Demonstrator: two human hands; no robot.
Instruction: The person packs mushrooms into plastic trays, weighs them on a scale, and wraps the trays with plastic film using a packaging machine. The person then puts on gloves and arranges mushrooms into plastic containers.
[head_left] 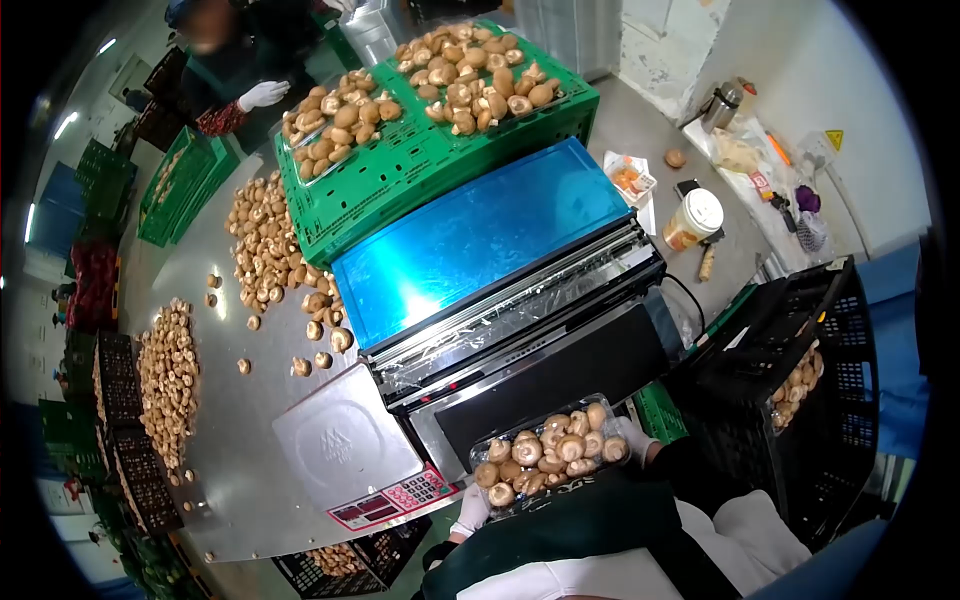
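Observation:
A clear plastic tray (502,436) full of brown mushrooms (552,452) is held close to my body, at the front edge of the black plate of a film-wrapping machine (550,390). My left hand (471,511), in a white glove, grips the tray's left end. At the right end my right hand (637,439), also gloved, is closed around the tray's side. The tray hides part of the fingers of both hands. Left of the machine is a digital scale (345,440) with a bare metal pan.
Trays of mushrooms stand on an upturned green crate (350,205) behind the machine. Loose mushrooms (262,240) lie on the metal table (235,430). A lidded paper cup (692,220) stands at the back right. Black crates (850,380) are at my right. A co-worker's gloved hand (264,95) shows across the table.

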